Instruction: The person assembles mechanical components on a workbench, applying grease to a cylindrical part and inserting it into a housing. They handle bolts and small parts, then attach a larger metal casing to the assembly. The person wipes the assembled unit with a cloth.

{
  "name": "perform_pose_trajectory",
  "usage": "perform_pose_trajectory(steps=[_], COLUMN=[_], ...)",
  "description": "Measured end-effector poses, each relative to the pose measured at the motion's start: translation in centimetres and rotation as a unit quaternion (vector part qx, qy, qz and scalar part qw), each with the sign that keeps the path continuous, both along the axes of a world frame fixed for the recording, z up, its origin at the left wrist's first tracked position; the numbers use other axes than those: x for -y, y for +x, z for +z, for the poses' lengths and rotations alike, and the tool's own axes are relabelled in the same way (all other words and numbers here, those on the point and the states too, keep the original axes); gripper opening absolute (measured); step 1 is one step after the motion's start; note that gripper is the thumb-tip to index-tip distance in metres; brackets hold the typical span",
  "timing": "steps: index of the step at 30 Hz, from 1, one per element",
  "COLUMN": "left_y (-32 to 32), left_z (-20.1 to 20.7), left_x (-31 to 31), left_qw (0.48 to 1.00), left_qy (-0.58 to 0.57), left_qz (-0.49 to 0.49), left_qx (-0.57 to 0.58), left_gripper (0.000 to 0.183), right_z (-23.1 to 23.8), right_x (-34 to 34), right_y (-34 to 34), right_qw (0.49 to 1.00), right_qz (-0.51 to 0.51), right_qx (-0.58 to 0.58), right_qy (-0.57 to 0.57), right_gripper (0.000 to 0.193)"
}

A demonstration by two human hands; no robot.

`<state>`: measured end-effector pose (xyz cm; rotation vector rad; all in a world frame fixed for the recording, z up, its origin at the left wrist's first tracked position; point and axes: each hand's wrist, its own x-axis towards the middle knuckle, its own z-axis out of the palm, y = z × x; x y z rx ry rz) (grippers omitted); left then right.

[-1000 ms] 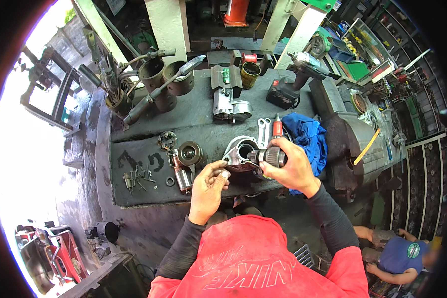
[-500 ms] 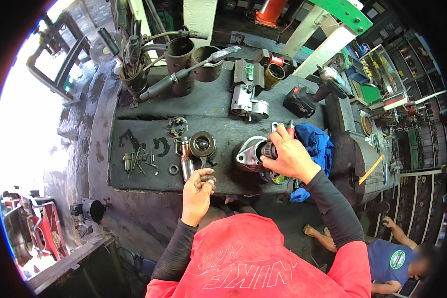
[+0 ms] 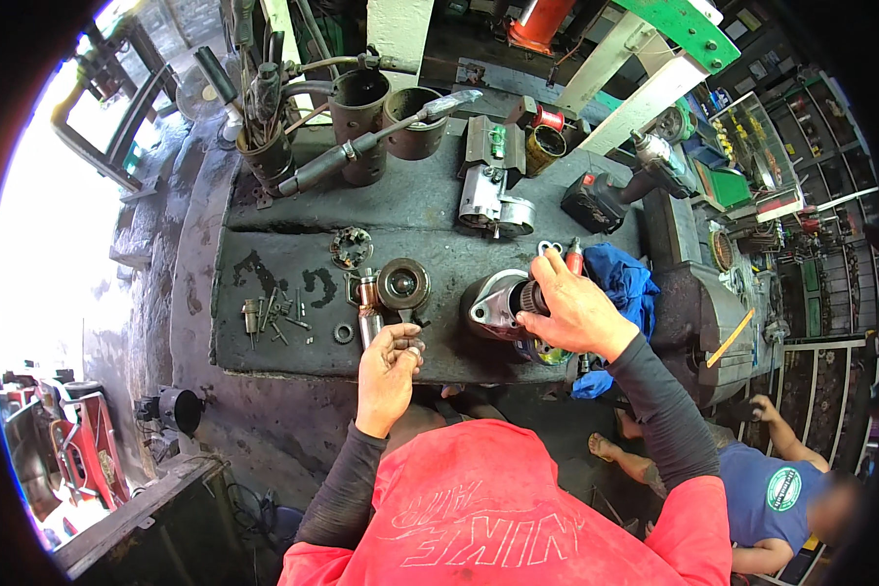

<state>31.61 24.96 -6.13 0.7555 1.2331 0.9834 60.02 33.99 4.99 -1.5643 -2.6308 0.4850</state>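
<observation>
My right hand (image 3: 578,305) is closed around a dark ribbed, gear-like part (image 3: 532,297) at the open end of a silver metal housing (image 3: 491,311) on the bench. How far the part sits inside the housing is hidden by my fingers. My left hand (image 3: 389,379) is in front of the bench edge, thumb and fingers pinched; whatever they hold, if anything, is too small to tell. Just beyond it lie a motor armature (image 3: 369,320) with a copper band and a round dark metal end part (image 3: 402,283). Past these sits a round brush plate (image 3: 351,248).
Small bolts (image 3: 275,320) and a metal ring (image 3: 343,334) lie at the left. A blue cloth (image 3: 623,283) and a red-handled tool (image 3: 574,259) are right of the housing. Farther back stand metal cans (image 3: 363,137), a starter motor (image 3: 493,200) and a cordless impact wrench (image 3: 645,171). A person (image 3: 776,488) is low at right.
The view has shifted slightly. Both my hands keep nearly the same places and grips. The person at the lower right has moved a little, with more of a leg showing.
</observation>
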Motion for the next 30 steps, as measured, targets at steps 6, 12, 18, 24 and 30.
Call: perform_pose_trajectory(steps=[6,12,18,24,30], left_y=[-0.2,-0.2,-0.4,-0.5,-1.3], left_z=[-0.3,-0.6,-0.8,-1.1,-1.2], left_x=[0.0,-0.1,0.1,0.2,0.4], left_qw=[1.0,1.0,0.999,0.999,0.999], left_qy=[-0.009,0.002,0.004,-0.007,-0.016], left_qz=[-0.001,0.0,0.002,0.009,0.016], left_qx=[0.0,0.023,0.042,0.044,0.049], left_gripper=[0.031,0.031,0.032,0.037,0.039], right_z=[0.6,1.0,1.0,1.2,1.2], right_x=[-0.3,-0.1,0.0,0.3,0.7], right_y=[0.0,-0.9,-2.0,-2.6,-3.3], right_qw=[0.999,0.999,0.997,0.996,0.996], right_qz=[0.024,0.012,-0.006,-0.022,-0.025], right_qx=[-0.003,0.012,0.044,0.057,0.076], right_qy=[-0.025,-0.033,-0.071,-0.06,-0.028], right_gripper=[0.051,0.05,0.049,0.048,0.047])
